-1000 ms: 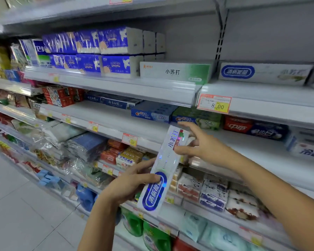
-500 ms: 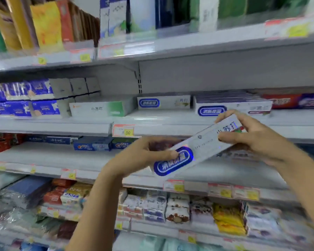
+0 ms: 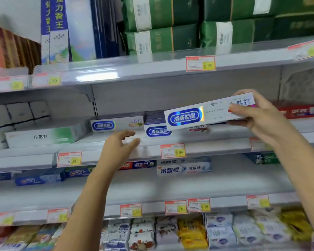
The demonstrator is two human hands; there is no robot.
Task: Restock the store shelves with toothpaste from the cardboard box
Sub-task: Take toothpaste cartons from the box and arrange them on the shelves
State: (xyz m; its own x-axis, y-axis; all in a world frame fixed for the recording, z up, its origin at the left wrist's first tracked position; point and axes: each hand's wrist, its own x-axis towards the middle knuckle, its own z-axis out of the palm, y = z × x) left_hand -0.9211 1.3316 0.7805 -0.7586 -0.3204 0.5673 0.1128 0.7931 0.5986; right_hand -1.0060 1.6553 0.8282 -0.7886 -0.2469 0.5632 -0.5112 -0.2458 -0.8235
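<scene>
Your right hand grips a white toothpaste box by its right end, with the thumb on the front face. The box lies almost level, blue label to the left, over a stack of the same boxes on the shelf. Your left hand holds nothing, fingers loosely bent, near the shelf edge and left of the stack. A price tag sits below the stack. Green packs fill the shelf above.

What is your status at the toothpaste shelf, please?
Right hand grips white toothpaste box by its end. Left hand open, empty. Box hovers before matching stack; nothing in the way.
</scene>
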